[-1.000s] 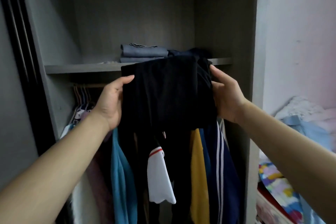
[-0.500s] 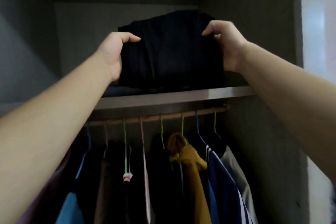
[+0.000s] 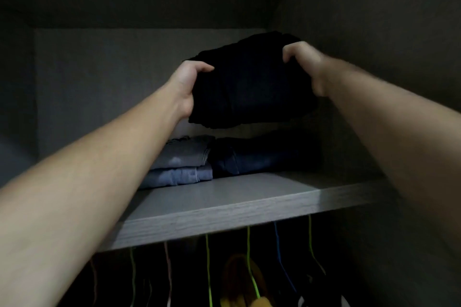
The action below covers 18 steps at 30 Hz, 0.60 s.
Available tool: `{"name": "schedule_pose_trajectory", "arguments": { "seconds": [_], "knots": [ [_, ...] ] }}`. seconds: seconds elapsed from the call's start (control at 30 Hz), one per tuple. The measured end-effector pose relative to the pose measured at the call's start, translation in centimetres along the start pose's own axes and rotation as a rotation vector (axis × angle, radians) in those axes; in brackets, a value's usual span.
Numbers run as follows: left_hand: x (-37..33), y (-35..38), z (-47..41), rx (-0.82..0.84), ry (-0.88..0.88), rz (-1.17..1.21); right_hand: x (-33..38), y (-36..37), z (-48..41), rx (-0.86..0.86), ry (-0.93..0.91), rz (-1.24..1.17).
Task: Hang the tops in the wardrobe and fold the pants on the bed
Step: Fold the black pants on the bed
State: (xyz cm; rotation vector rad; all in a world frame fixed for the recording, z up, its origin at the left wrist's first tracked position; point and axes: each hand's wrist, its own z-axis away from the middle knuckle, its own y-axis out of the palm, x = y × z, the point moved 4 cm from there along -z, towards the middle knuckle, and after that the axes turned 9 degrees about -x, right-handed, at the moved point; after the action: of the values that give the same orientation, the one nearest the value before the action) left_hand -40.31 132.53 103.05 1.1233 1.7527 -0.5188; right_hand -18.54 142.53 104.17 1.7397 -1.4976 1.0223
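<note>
A folded pair of black pants (image 3: 249, 87) hangs in the air inside the upper wardrobe compartment, above the shelf (image 3: 224, 209). My left hand (image 3: 185, 90) grips its left edge and my right hand (image 3: 305, 67) grips its upper right edge. Directly below the black pants lies a folded pair of dark blue jeans (image 3: 259, 154), with two folded lighter blue-grey pants (image 3: 182, 164) stacked to its left.
Below the shelf, tops hang on green, pink and blue hangers (image 3: 249, 252), among them a yellow garment (image 3: 239, 281). The wardrobe's right wall (image 3: 374, 57) stands close to my right hand. Bare shelf surface lies in front of the stacks.
Both hands have carried the black pants up from in front of the shelf edge into the compartment, above the dark jeans. My view has tilted upward.
</note>
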Motion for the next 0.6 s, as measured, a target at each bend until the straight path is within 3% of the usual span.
{"name": "schedule_pose_trajectory", "arguments": {
  "seconds": [0.1,0.17,0.27,0.33,0.47,0.53,0.6],
  "knots": [
    [0.4,0.7,-2.4,0.019,-0.037,-0.021,-0.5,0.0,-2.2,-0.033,0.010,-0.030],
    [1.9,0.5,-3.5,0.032,-0.123,-0.172,-1.9,0.2,-3.8,-0.067,0.006,0.079],
    [6.0,-0.3,-4.4,0.074,-0.295,-0.442,-5.9,0.9,-5.0,-0.008,0.017,0.642],
    [8.0,-0.8,-4.8,0.090,-0.363,-0.468,-7.8,1.6,-5.0,0.071,-0.011,0.955],
    [8.2,-0.6,-5.2,0.140,-0.370,-0.469,-9.1,3.0,-5.2,0.021,-0.048,1.000],
    [7.7,-0.2,-5.0,0.169,-0.299,-0.619,-9.4,3.3,-5.8,-0.008,-0.088,1.032],
    [7.1,0.4,-3.9,0.302,-0.207,-0.846,-8.7,3.0,-6.2,-0.019,-0.168,1.035]
  ]
}}
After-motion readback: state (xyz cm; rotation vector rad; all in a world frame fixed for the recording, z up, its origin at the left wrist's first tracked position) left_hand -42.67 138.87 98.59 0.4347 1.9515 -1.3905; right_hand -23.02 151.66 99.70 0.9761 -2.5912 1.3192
